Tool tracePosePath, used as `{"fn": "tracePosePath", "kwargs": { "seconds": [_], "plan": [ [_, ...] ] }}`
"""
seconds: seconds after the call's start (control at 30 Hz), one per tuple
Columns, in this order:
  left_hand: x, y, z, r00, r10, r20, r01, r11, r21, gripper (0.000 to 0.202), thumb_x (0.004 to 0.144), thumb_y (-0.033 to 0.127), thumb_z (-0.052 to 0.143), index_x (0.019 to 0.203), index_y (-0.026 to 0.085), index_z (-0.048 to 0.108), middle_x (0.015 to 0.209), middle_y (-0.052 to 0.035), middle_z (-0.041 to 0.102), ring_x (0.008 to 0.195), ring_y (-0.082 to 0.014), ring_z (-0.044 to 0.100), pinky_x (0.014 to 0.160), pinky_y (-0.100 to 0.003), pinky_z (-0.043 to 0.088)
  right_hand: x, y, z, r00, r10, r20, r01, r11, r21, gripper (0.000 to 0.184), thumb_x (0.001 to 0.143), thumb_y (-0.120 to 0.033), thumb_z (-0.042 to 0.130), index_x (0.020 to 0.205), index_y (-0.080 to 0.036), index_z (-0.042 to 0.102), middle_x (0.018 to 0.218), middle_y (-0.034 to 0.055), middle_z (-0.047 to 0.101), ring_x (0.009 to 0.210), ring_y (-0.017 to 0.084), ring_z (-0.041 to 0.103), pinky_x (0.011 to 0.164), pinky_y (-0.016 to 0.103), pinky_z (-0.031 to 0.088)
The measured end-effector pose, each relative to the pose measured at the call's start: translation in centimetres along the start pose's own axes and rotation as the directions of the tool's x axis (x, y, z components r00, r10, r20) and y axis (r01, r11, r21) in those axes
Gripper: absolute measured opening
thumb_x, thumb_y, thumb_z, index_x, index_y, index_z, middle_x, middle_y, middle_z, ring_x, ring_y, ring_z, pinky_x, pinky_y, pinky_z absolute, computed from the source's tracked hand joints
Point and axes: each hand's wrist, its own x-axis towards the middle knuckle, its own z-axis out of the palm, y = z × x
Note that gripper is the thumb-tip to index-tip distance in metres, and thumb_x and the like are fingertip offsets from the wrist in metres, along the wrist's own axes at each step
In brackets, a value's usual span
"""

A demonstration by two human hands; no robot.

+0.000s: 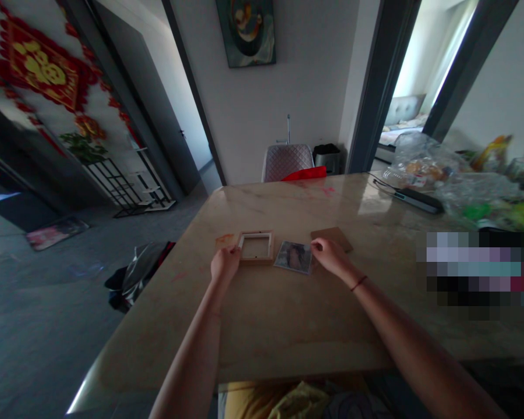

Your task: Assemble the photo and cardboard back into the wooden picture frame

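A light wooden picture frame (271,247) lies on the table, and its middle shows a pale inner edge around an opening. My left hand (225,263) pinches the frame at its left side. To the right of the frame is a photo (293,257), slightly turned, with a glossy surface. The closed fingers of my right hand (329,256) grip the photo by its right edge. Behind that hand lies a flat brown board (333,236), partly covered by the fingers.
The marble-patterned table (288,320) spreads around my hands. At the right stand clear plastic bags (428,157) and a dark elongated device (419,199) with a cord. Across the table is a quilted chair (286,161) with a red item (308,173).
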Motion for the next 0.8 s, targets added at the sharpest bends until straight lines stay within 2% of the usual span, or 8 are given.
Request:
{"fn": "tracePosePath", "kwargs": {
  "seconds": [0.13, 0.3, 0.43, 0.57, 0.7, 0.8],
  "plan": [
    [-0.7, 0.9, -0.1, 0.999, 0.002, 0.043, -0.006, 0.996, 0.085, 0.036, 0.083, 0.038, 0.040, 0.093, 0.021, 0.069, 0.092, -0.0104, 0.070, 0.086, -0.0266, 0.064, 0.066, -0.029, 0.043, 0.1, 0.1, 0.2, 1.000, -0.021, 0.000, 0.021, 0.999, -0.036, 0.025, 0.081, -0.024, 0.049, 0.097, -0.014, 0.065, 0.098, 0.0104, 0.068, 0.092, 0.020, 0.063, 0.079, 0.027, 0.044],
    [-1.4, 1.6, 0.1, 0.996, 0.057, 0.071, -0.064, 0.993, 0.095, 0.036, 0.082, 0.041, 0.042, 0.095, 0.021, 0.069, 0.092, -0.0089, 0.070, 0.087, -0.0251, 0.064, 0.066, -0.028, 0.043, 0.2, 0.4, 0.3, 0.998, -0.057, -0.024, 0.054, 0.993, -0.102, 0.025, 0.081, -0.026, 0.050, 0.097, -0.014, 0.065, 0.099, 0.0114, 0.067, 0.098, 0.021, 0.060, 0.085, 0.029, 0.042],
    [-1.4, 1.8, 0.8, 0.990, 0.090, 0.109, -0.090, 0.996, 0.000, 0.036, 0.081, 0.043, 0.046, 0.101, 0.021, 0.067, 0.088, -0.0067, 0.071, 0.083, -0.0214, 0.065, 0.065, -0.025, 0.042, 0.0, 0.2, 0.1, 0.997, -0.062, -0.039, 0.054, 0.984, -0.172, 0.027, 0.081, -0.026, 0.050, 0.099, -0.013, 0.065, 0.100, 0.0124, 0.066, 0.099, 0.022, 0.058, 0.087, 0.031, 0.040],
    [-1.4, 1.8, 1.7, 0.988, 0.068, 0.139, -0.059, 0.996, -0.072, 0.042, 0.080, 0.044, 0.048, 0.110, 0.018, 0.062, 0.073, -0.0053, 0.069, 0.066, -0.0175, 0.064, 0.057, -0.023, 0.042, -0.1, 0.2, 0.1, 0.998, -0.053, -0.028, 0.046, 0.978, -0.203, 0.032, 0.080, -0.029, 0.052, 0.104, -0.011, 0.063, 0.102, 0.0131, 0.065, 0.099, 0.024, 0.057, 0.087, 0.033, 0.040],
    [-1.7, 2.1, 2.4, 0.975, 0.030, 0.219, 0.012, 0.982, -0.189, 0.045, 0.083, 0.043, 0.042, 0.118, 0.018, 0.053, 0.062, -0.0025, 0.063, 0.046, -0.0142, 0.059, 0.045, -0.022, 0.041, 0.0, 0.3, 0.3, 0.999, -0.046, -0.019, 0.041, 0.979, -0.200, 0.039, 0.078, -0.030, 0.054, 0.110, -0.010, 0.059, 0.107, 0.0131, 0.064, 0.102, 0.025, 0.056, 0.090, 0.033, 0.038],
    [-2.0, 2.5, 2.5, 0.958, 0.013, 0.288, 0.087, 0.939, -0.333, 0.050, 0.084, 0.039, 0.043, 0.129, 0.018, 0.039, 0.062, -0.0006, 0.062, 0.043, -0.0129, 0.057, 0.040, -0.021, 0.041, -0.1, 0.3, 0.4, 0.997, -0.074, 0.002, 0.073, 0.976, -0.206, 0.042, 0.077, -0.032, 0.055, 0.114, -0.011, 0.057, 0.117, 0.0137, 0.060, 0.109, 0.024, 0.052, 0.093, 0.033, 0.036]
  ]
}}
